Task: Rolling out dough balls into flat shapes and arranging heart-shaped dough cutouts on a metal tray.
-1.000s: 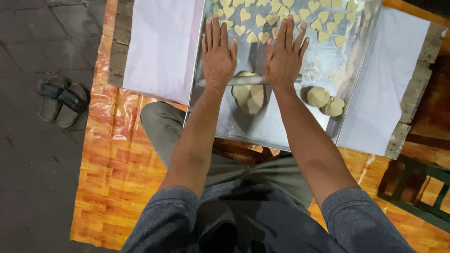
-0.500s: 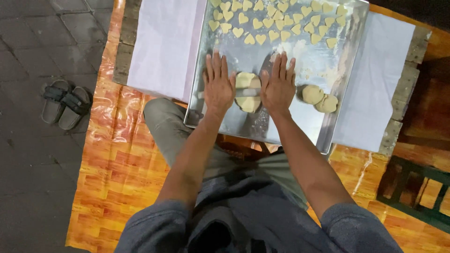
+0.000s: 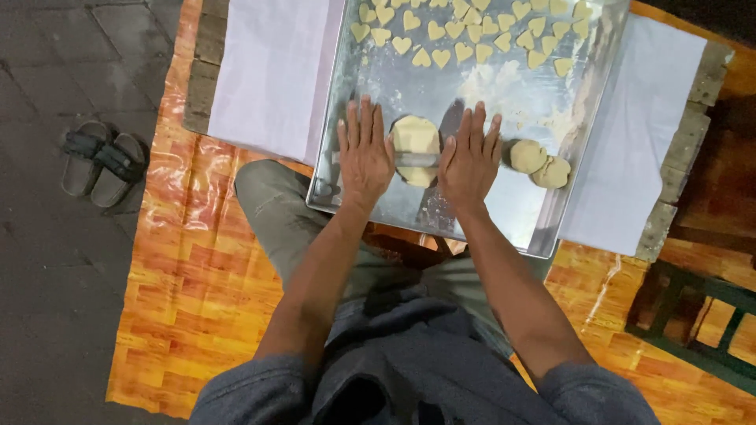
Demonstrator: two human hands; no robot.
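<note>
From the head view we see our left hand and right hand lying flat, palms down and fingers spread, on a thin roller; neither grip closes round it, both stay wide and merely press. The roller lies across a flattened piece of dough, which sits between our hands near the middle of the metal tray. Two dough lumps rest just right of our right hand. Heart cut-outs fill the tray's far end. White paper flanks the tray, and sandals stand on the floor, well to the left.
</note>
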